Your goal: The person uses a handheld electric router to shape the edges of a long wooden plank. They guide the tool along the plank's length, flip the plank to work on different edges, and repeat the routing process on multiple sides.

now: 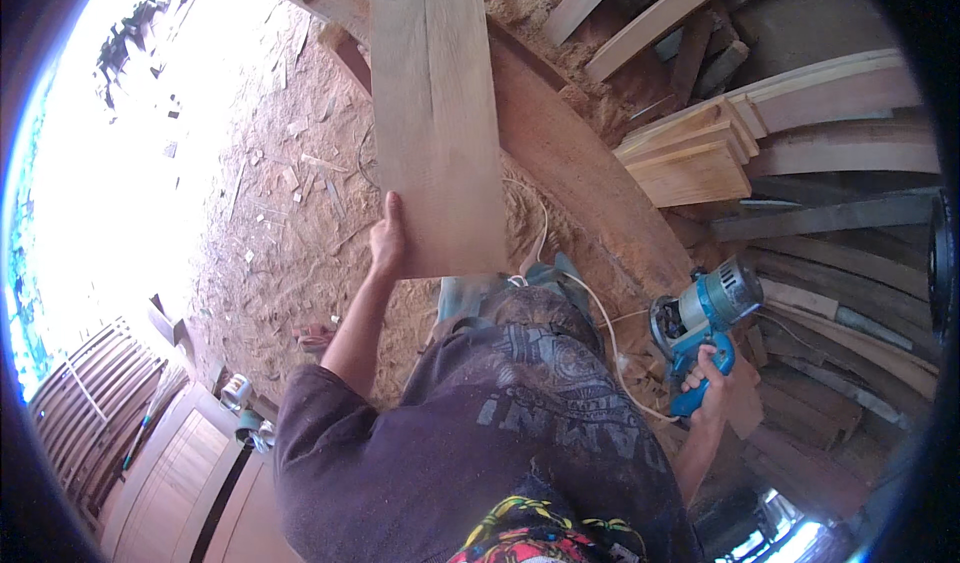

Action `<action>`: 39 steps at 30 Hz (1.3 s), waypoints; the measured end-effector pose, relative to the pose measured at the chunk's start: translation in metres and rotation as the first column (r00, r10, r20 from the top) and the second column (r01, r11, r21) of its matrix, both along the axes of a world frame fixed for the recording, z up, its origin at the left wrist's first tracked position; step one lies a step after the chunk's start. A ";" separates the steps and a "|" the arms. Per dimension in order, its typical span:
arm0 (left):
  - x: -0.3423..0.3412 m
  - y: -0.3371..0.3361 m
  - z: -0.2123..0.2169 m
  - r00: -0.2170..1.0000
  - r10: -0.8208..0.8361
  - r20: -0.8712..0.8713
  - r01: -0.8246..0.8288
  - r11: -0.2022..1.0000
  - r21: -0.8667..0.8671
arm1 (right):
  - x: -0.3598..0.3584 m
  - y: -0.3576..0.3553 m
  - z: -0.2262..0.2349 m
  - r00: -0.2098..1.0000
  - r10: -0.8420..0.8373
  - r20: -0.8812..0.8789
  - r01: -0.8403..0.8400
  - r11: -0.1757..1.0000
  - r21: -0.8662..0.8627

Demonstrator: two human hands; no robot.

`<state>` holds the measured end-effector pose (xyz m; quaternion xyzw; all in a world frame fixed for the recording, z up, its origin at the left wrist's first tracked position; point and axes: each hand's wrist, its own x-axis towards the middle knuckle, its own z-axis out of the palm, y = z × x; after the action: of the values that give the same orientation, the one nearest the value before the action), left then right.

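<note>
My left hand (389,239) grips the near left edge of a wide, pale wooden plank (435,133), thumb on its top face and the other fingers hidden beneath. The plank stretches away from my body, its near end just in front of my waist. Out to the right, my right hand (708,381) is wrapped round the blue handle of a power router (705,308). The router is held on its side, with its round base to the left and its motor end to the upper right. A pale cord (612,348) runs from its handle back toward my legs.
A long, dusty beam (590,168) lies slantwise beneath the plank. Short stacked boards (690,163) and many long timbers (830,218) fill the right side. Sawdust and wood chips cover the ground (290,203). Door-like wooden panels (175,473) stand at the lower left.
</note>
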<state>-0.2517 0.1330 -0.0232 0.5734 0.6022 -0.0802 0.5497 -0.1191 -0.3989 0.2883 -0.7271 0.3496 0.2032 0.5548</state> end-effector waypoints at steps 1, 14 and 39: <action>-0.001 -0.012 -0.004 1.000 0.028 0.009 -0.028 1.000 0.012 | 0.005 0.001 0.000 1.000 0.026 -0.001 -0.026 1.000 -0.014; 0.052 -0.072 0.034 0.713 0.574 0.402 -0.155 0.689 -0.708 | 0.019 -0.019 0.008 0.994 0.077 -0.073 -0.077 0.997 0.011; 0.064 -0.092 0.003 0.617 0.653 0.438 -0.190 0.664 -0.723 | 0.034 -0.039 0.013 0.974 0.052 -0.222 -0.039 0.997 0.064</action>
<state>-0.1874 0.0406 -0.0198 0.1806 0.4264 0.0811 0.8826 -0.0855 -0.4380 0.3010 -0.6908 0.3868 0.3066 0.5284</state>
